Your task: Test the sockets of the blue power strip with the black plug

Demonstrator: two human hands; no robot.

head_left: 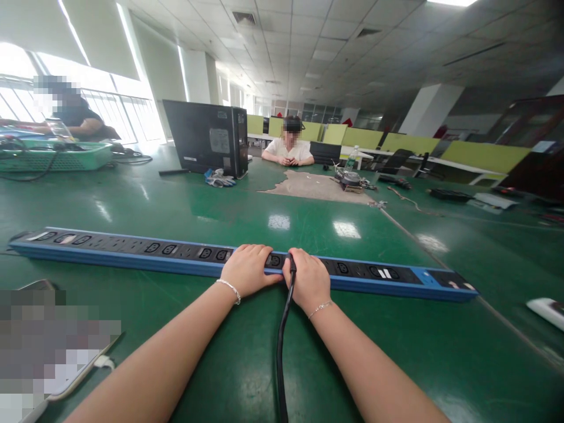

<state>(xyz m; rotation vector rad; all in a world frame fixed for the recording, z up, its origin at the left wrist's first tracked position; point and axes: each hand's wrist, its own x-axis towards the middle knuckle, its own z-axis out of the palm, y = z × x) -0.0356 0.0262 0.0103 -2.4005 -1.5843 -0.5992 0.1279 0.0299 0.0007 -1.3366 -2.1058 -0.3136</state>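
Where the green table (220,370) spreads out in front of you, a dark computer case (198,138) stands toward the far left, with a crumpled pair of gloves (219,178) at its foot. Left of that sits a green basket (83,157) with cables, and beyond it a person in dark clothing (83,114). Across from you, a person in a white top (288,151) leans on the far side, behind a bare tan patch (304,185) of tabletop; a clear bottle (352,158) shows near that patch's right side. Closest to your work are a blurred-out device (66,352) at lower left, by your left forearm, and a white object (546,311) at the right edge, well apart from your hands. Your left hand (247,267) clasps the blue power strip (194,252), fingers together over its top and thumb reaching along the near side toward your other hand. Your right hand (311,279) is closed narrowly, pinching a black plug (292,262) between thumb and fingers right over the strip; whether it is seated, you cannot tell. The strip lies flat before you, sockets up, long axis left to right, right end slightly nearer you. From the plug, a black cable (281,352) trails back toward you.
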